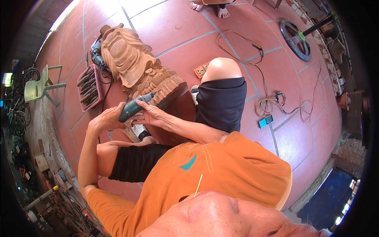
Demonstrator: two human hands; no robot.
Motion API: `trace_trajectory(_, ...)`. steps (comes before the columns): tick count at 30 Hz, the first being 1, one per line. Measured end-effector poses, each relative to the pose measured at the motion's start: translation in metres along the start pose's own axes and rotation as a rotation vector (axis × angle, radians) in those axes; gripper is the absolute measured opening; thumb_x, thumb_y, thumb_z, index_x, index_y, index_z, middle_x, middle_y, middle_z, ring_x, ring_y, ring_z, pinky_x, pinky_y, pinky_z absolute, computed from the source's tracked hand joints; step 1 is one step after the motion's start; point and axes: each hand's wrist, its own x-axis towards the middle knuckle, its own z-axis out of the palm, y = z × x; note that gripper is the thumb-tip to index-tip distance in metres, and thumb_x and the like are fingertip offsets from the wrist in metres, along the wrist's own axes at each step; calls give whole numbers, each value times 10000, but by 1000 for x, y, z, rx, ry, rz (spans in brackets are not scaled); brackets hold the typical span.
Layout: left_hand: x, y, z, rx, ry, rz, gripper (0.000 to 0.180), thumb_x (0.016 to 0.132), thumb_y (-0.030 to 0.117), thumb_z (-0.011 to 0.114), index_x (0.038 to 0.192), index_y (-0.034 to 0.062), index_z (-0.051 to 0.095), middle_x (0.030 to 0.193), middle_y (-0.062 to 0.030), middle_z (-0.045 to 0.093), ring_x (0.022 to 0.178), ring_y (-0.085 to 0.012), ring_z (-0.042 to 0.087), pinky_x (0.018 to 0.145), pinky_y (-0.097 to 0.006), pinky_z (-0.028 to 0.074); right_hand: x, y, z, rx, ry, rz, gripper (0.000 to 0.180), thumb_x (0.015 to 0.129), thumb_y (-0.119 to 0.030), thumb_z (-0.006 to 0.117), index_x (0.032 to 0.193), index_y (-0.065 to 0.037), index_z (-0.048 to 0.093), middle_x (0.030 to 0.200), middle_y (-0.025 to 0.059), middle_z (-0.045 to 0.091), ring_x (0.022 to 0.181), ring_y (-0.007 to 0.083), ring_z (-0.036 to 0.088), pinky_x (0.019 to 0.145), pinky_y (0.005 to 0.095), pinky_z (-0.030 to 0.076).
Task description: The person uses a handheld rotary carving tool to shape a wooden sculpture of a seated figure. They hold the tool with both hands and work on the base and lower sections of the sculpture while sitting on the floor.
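Note:
A dark green rotary tool [132, 108] is held between both my hands, its dark nose pointing at the base of a carved wooden statue [126, 59]. My left hand [107, 118] wraps round the tool's rear end. Nearer its front, my right hand [151, 114] grips the body, with the thumb on top and fingers partly hidden beneath. The brown statue lies on its back on the floor, its robe folds and ridged base facing up. Whether the tool's tip touches the wood I cannot tell.
A pink tray [97, 104] of chisel-like tools lies left of the statue, beside another power tool [96, 53]. A socket block [202, 70], coiled cord [265, 106], blue phone [265, 122], wheel-shaped stand [294, 41] and green chair [36, 89] surround me. Another person's feet [223, 12] show at the top.

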Motion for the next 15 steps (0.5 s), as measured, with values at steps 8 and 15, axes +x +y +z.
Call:
trace_trajectory(8,0,0,1,3,-2,-10,879,657,214,849,1390,85,383,1095,-247,652,1080,-416,631,948,-465,492,1,0,-1,1,23,9,489,962,-418,697,1327,-147,516,1303,95,643,1127,397,668,978,569,532)
trace_trajectory(15,-1,2,-1,5,-7,-17,875,663,210,849,1392,86,381,1094,-251,650,1079,-417,631,948,-466,494,1,0,-1,-2,14,9,485,965,-416,693,1327,-147,516,1306,94,642,1135,394,666,970,571,534)
